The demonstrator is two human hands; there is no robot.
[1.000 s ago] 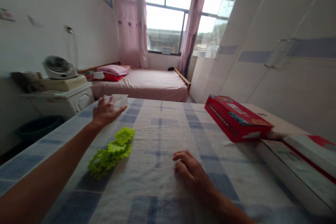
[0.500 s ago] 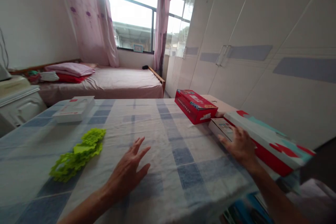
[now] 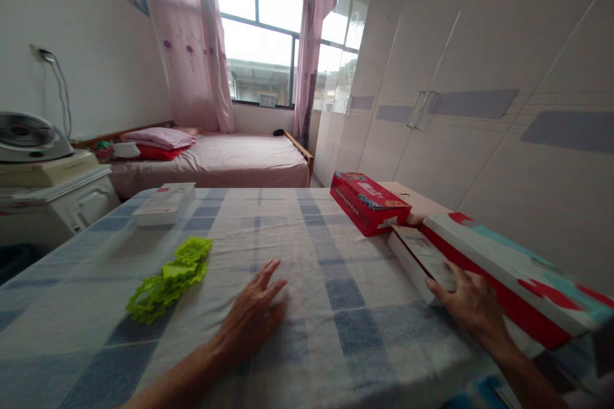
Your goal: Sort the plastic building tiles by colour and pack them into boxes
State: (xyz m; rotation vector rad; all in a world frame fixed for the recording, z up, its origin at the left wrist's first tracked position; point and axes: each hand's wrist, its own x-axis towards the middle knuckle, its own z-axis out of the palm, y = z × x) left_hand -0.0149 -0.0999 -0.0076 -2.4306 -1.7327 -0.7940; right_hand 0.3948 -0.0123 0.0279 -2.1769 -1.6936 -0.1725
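Note:
My left hand [image 3: 256, 310] is held low over the middle of the checked tablecloth, open, its fingers stretched out and holding nothing. At the right, my right hand [image 3: 472, 300] is closed around the near end of a slim white box [image 3: 417, 255], thumb along its left side and fingers on top. Part of that near end is hidden under the hand. Several bright green, jagged-edged flat pieces [image 3: 170, 278] lie in an overlapping row to the left of my left hand.
A red printed box [image 3: 369, 201] stands behind the slim box. A long red, white and teal box [image 3: 518, 275] lies along the table's right edge. Another white box [image 3: 165, 204] is at the back left. Beyond the blue-white tablecloth [image 3: 288, 230] are a bed [image 3: 249, 160] and wardrobe.
My right hand has moved nearer along the slim white box and taken hold of its near end. The left hand stays open over the cloth. The view has turned slightly left.

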